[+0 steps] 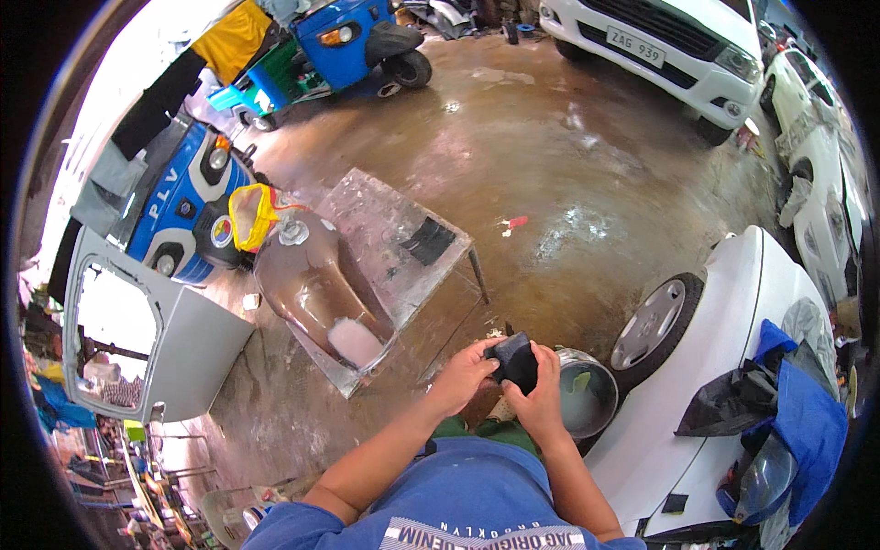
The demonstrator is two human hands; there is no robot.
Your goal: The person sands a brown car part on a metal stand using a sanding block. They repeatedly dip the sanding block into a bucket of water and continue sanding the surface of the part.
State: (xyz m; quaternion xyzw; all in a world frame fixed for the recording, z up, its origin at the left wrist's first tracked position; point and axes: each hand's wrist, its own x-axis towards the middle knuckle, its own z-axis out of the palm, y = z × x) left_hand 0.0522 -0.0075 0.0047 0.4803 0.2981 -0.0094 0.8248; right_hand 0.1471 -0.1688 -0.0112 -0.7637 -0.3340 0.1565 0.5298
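My left hand (467, 371) and my right hand (536, 385) both grip a small black pad or sheet (513, 361), held low in the middle of the view. Just right of my right hand, a metal bucket (588, 401) holds cloudy liquid. Ahead and to the left, a glossy brown curved panel (307, 289), pale at its near end, lies on a worn, stained table (367, 202). A yellow container or bag (252, 215) is at its far end, and a dark sheet (426, 240) lies on the table's right part.
A white car (710, 357) with draped blue and black sheets stands close on the right. A loose door (197, 367) and blue vehicle (170, 202) are at left. Another blue three-wheeler (339, 46) and a white vehicle (637, 37) stand beyond the wet-looking floor (513, 156).
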